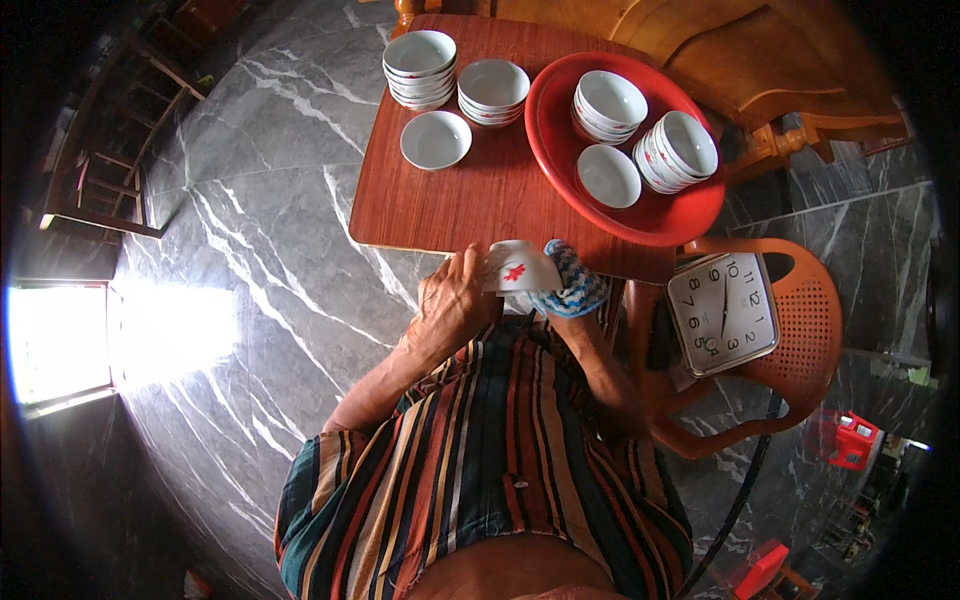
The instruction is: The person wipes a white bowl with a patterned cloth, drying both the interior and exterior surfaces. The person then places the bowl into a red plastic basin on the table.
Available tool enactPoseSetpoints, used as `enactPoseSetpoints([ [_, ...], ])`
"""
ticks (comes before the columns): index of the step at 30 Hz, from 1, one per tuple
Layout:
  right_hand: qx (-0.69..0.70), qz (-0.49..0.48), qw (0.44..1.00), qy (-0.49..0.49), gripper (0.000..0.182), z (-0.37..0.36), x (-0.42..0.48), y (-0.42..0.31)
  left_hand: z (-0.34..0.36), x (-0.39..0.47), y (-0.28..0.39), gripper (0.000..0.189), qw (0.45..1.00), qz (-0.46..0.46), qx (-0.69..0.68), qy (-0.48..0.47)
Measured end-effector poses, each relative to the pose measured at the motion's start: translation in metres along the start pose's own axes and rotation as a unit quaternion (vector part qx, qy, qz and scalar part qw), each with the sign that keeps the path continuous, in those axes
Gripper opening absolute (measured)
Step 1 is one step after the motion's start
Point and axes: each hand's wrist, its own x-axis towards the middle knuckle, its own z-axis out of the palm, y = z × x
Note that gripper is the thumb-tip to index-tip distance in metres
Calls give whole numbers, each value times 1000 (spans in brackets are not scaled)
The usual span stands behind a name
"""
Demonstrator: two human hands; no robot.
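My left hand [454, 300] grips the rim of a white bowl with a red flower [525, 268], tilted on its side near the table's front edge. My right hand [574, 300] is wrapped in a blue and white cloth [581, 281], pressed against the bowl's other side; its fingers are hidden. Beyond, on the wooden table [450, 202], stand two stacks of white bowls [420, 56] and one single bowl [436, 141]. To the right, a red round tray [547, 139] holds two more stacks [611, 101] and a single bowl [609, 177].
An orange plastic chair [814, 330] at the right carries a square wall clock [724, 315]. A carved wooden bench [720, 60] stands behind the table. Dark marbled floor tiles surround it. Red plastic items [853, 441] lie at the lower right.
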Motion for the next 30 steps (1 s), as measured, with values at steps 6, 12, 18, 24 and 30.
enactPoseSetpoints([
  [6,-5,46,996,75,48,17,-25,7,-1,-1,0,36,933,-86,-347,-54],
  [12,630,422,652,21,46,14,-23,-40,0,3,24,28,948,-60,-310,44],
  [18,540,346,766,-53,50,26,-39,-23,-10,9,26,33,945,-89,-314,-33],
  [24,32,3,999,11,58,33,-37,24,-4,4,3,34,976,-5,-208,-64],
  [30,-33,-35,999,-19,54,-9,5,6,17,-9,-18,42,992,35,-2,-119],
])
